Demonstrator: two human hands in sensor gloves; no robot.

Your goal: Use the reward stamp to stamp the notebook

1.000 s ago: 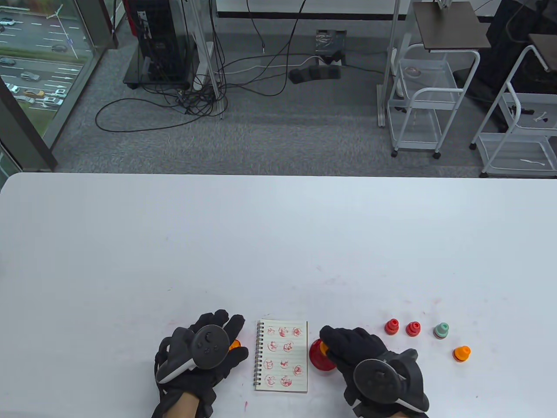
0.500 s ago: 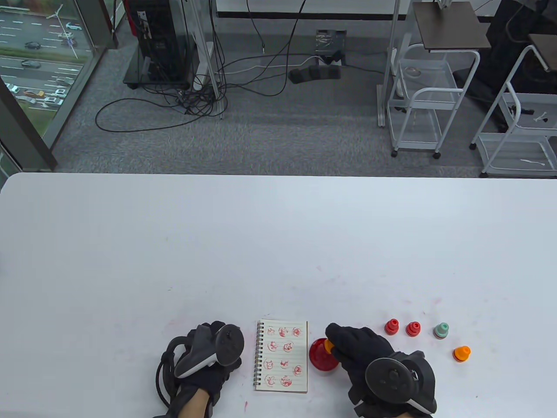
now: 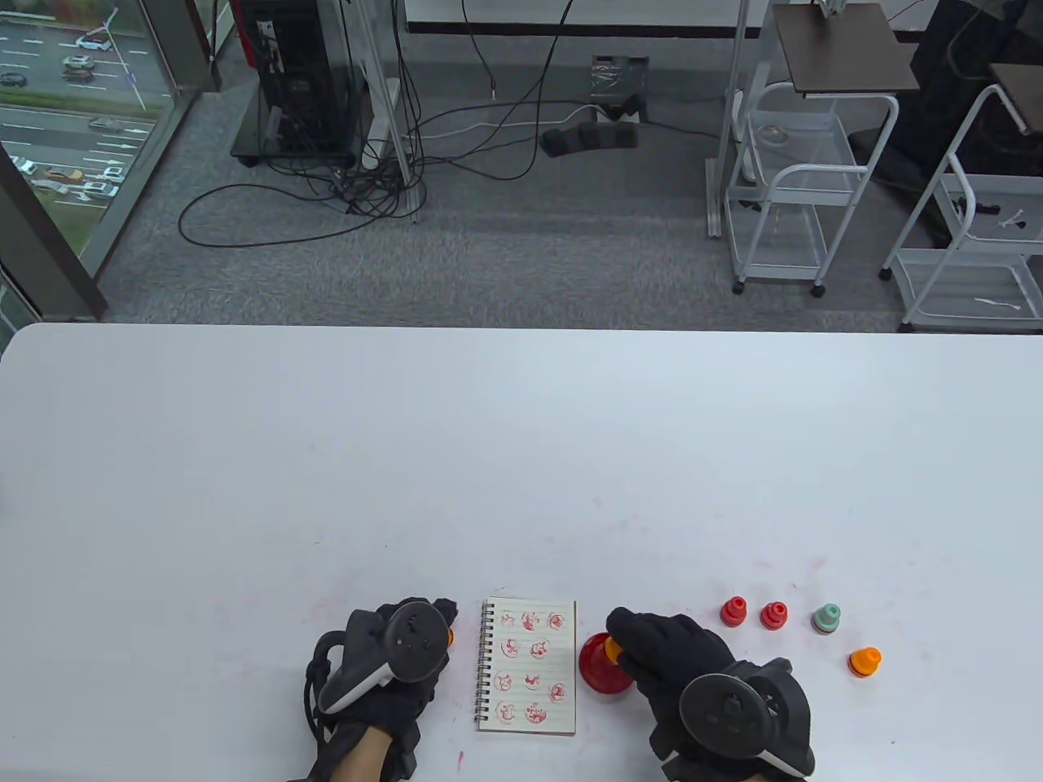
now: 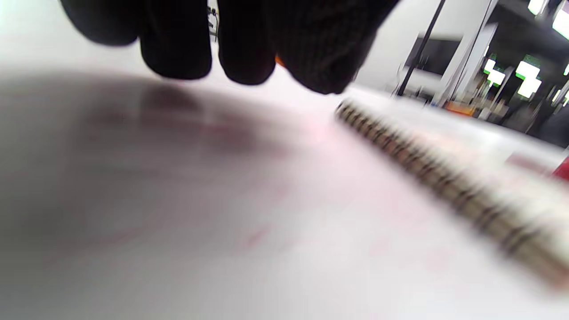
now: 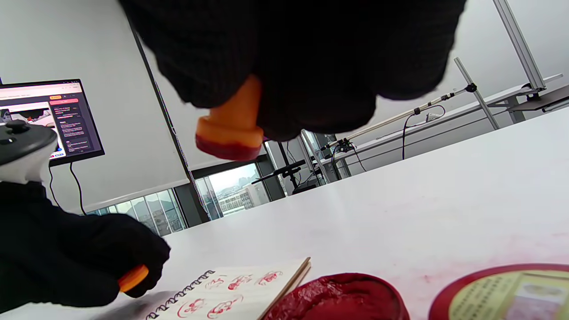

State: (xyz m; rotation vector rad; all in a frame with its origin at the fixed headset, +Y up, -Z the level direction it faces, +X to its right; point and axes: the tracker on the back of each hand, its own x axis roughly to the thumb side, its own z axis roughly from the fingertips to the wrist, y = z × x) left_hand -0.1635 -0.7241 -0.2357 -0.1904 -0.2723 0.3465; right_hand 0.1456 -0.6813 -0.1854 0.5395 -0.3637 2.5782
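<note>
our right hand (image 3: 664, 656) pinches an orange stamp (image 5: 231, 122) by its handle, its red inked face pointing down, lifted clear above the open ink pad (image 5: 340, 298). the notebook (image 3: 530, 676) lies flat on the tabletop (image 3: 521, 456) just left of the pad, so the stamp needs to travel left and then down; its long axis runs away from us, spiral on the left edge. we judge the bare spot in the page's middle row, right side, the likely target. our left hand (image 3: 395, 664) sits just left of the spiral, fingers curled round a small orange piece (image 5: 132, 277), perhaps the cap. the right hand is nearer the page.
</note>
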